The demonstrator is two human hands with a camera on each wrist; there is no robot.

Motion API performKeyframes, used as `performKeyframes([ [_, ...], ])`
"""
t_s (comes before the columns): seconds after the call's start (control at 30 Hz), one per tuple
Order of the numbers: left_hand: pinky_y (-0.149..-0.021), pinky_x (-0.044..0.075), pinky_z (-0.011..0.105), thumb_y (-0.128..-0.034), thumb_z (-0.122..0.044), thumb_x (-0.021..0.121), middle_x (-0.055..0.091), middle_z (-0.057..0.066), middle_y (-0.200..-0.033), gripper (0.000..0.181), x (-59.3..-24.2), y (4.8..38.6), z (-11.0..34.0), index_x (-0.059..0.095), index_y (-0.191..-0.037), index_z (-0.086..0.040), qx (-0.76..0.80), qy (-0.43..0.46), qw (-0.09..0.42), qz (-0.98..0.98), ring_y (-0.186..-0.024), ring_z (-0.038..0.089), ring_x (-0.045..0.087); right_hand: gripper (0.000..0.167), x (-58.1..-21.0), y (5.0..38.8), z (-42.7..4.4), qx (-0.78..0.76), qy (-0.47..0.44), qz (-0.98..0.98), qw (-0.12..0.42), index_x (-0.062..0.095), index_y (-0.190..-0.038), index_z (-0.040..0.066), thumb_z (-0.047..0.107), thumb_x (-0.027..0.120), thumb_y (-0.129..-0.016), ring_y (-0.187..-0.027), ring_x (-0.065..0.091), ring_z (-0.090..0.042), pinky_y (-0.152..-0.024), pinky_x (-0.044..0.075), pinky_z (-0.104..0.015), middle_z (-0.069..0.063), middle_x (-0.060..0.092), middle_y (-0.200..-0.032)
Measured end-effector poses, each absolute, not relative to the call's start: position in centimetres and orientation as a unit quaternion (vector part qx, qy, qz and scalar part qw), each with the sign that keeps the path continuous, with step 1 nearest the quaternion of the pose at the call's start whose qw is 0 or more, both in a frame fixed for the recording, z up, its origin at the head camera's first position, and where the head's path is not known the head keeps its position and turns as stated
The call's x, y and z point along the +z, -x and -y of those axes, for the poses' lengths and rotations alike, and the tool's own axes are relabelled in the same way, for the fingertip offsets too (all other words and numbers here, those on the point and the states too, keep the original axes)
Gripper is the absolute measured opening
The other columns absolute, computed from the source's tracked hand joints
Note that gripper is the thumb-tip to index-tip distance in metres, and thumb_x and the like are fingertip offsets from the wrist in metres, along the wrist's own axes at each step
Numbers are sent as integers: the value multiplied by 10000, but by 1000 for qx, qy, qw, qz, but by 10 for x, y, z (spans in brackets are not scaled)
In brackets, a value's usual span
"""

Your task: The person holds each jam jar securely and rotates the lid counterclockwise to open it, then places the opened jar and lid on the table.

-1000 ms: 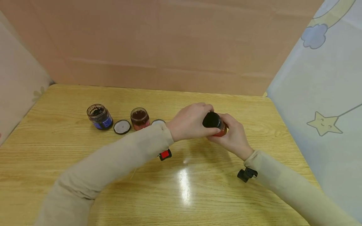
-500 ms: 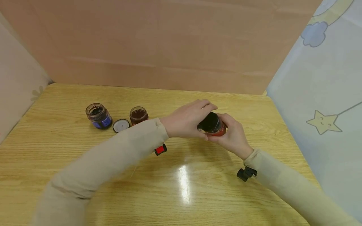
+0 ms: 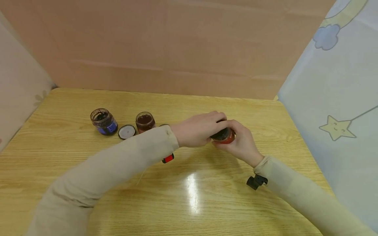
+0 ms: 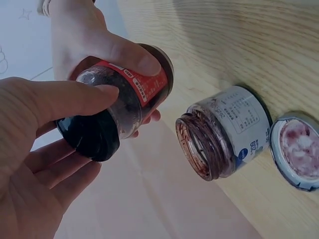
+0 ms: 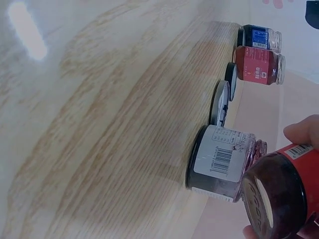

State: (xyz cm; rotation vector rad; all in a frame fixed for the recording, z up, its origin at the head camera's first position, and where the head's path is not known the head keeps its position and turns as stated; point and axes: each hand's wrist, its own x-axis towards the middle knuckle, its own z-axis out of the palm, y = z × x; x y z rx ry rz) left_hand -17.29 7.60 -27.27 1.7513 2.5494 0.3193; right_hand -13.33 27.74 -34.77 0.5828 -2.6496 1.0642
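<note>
A glass jar (image 4: 149, 82) with a red label and dark contents is held off the table in my right hand (image 3: 243, 144), thumb and fingers wrapped round its body. My left hand (image 3: 195, 129) is at its black lid (image 4: 89, 137). In the left wrist view, that thumb lies along the glass by the lid and the other fingers are behind the lid. Close by stands an uncovered jar (image 4: 224, 129) with a white label and smeared rim; the hands hide it in the head view. Its neighbour is a stained upturned lid (image 4: 301, 149).
Further left stand an open jar with a red label (image 3: 144, 121) and an open jar with a blue label (image 3: 104, 123). An upturned lid (image 3: 127, 131) lies between them. Another lid (image 3: 164, 125) shows partly behind my left sleeve. A patterned wall (image 3: 327, 131) borders the table's right side.
My left hand loosened and drew back slightly from the lid, then came round it again. The right hand has kept its grip on the jar in nearly the same place.
</note>
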Motion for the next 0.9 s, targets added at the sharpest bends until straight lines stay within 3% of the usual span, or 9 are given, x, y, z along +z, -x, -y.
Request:
performKeyframes([
  [0.27,-920,467,254,-871,-42,642,517,63,-1270,499,-275,173,-81,509,-1348,-105,131,-550,29,-825,-1116,173,516,595,-346,131,-280,355,-196,907,116,599,-1181,66,86,877,-655,-976,642,-241,-810,537,-397,-93,657,-1107],
  [0.47,-886,494,254,-843,-228,742,500,46,-1220,542,-274,175,-82,528,-1328,-117,177,-502,70,-844,-1035,145,566,583,-345,130,-281,337,-191,914,119,603,-1165,37,95,873,-651,-923,635,-233,-772,537,-422,-96,649,-1062],
  [0.63,-868,490,235,-837,-277,749,486,27,-1182,576,-275,177,-81,519,-1344,-130,213,-473,95,-850,-988,129,572,578,-346,130,-282,334,-185,916,120,606,-1156,31,88,872,-646,-918,630,-238,-765,540,-430,-100,641,-1062],
  [0.9,-895,461,225,-803,-306,782,530,11,-1178,608,-279,180,-77,542,-1330,-121,241,-468,70,-848,-1038,118,526,611,-346,130,-283,343,-173,917,111,604,-1193,46,85,875,-647,-949,627,-248,-786,538,-437,-101,639,-1086],
])
